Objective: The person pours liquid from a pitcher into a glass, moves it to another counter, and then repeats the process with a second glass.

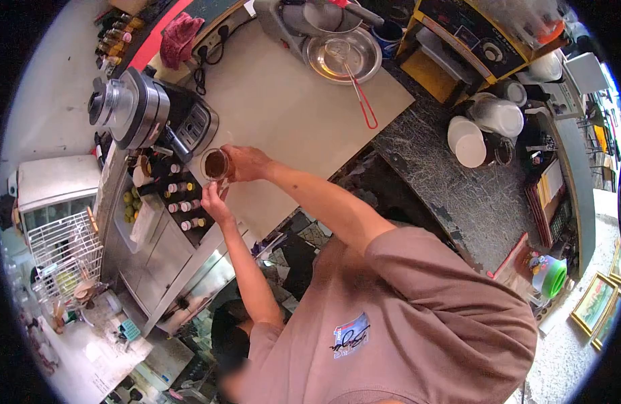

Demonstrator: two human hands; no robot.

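A round glass jar with dark brown contents is held over the left edge of the pale counter. My right hand is wrapped round its side. The fingers of my left hand are closed against the near side of the jar, by its rim. Whether they also pinch something small there is hard to make out. Just beyond the jar stands a black and silver coffee machine with a clear-topped container.
A metal bowl holds a red-handled strainer. Small capped bottles stand in rows below the counter's left edge. At right are white lids on a dark marbled counter and a cup sealer. Cables lie behind the coffee machine.
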